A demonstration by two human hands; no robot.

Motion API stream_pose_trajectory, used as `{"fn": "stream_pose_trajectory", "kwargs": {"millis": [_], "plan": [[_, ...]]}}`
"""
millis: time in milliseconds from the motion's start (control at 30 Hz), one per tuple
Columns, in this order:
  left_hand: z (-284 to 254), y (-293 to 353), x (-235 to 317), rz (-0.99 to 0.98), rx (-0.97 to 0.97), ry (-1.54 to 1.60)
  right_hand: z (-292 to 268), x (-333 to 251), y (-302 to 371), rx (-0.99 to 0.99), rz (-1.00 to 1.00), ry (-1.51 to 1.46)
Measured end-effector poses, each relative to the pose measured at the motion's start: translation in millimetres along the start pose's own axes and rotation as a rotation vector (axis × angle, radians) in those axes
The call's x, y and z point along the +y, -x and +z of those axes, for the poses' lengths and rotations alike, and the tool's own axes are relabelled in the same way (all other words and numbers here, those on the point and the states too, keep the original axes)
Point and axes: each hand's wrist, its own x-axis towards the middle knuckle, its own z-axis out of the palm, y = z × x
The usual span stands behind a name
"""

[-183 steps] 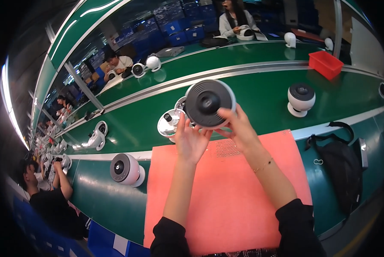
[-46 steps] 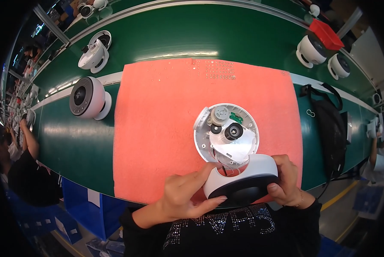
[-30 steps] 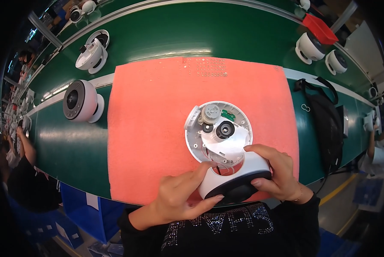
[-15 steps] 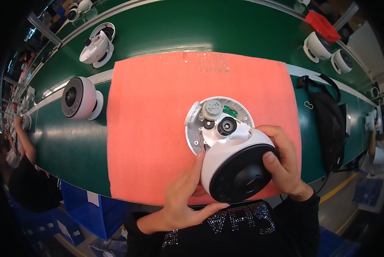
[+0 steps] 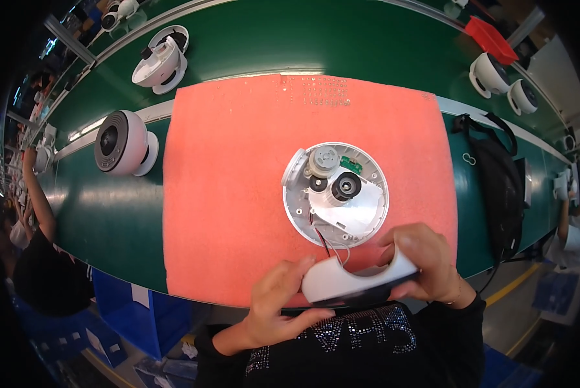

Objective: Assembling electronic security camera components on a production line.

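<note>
Close to my body I hold a white rounded housing with a black face [image 5: 358, 277], tilted so that its curved cut-out faces away from me. My left hand [image 5: 274, 301] grips its left side, the thumb along the lower edge. My right hand [image 5: 429, 265] is closed around the right side. Just beyond lies a round white base [image 5: 290, 218], open side up. In it sit a silver motor [image 5: 324, 160], a black gear-like part [image 5: 346, 186] and a green circuit board [image 5: 351, 164]. Thin wires [image 5: 322, 240] run from the base to the housing.
Under the base lies a pink foam mat [image 5: 225, 194] with small metal pieces [image 5: 325, 90] at its far edge. Similar white units stand left [image 5: 125, 143], far left [image 5: 157, 63] and far right [image 5: 489, 74]. A black bag [image 5: 494, 174] lies right. Other people work at both sides.
My hands have drawn the housing toward me, off the base, and tipped it so its black face turns down. The base is now fully exposed, with wires showing.
</note>
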Motion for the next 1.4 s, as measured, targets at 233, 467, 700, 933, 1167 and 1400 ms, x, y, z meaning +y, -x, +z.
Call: {"fn": "stream_pose_trajectory", "kwargs": {"millis": [233,467,700,933,1167,1400], "plan": [[19,6,-64,0.271,0.035,0.034,25,38,17,0.088,-0.307,0.071],[28,2,-80,0.27,0.004,0.043,26,57,26,0.118,-0.306,0.101],[21,-3,-53,0.165,-0.001,0.045,17,37,16,0.13,-0.204,0.159],[13,-6,-30,0.041,0.051,0.093,4,23,9,-0.028,-0.083,0.06],[13,-5,-16,-0.021,0.144,0.065,16,18,11,0.117,-0.127,-0.004],[10,-11,2,0.073,0.078,-0.228,10,9,17,0.045,-0.092,0.091]]}}
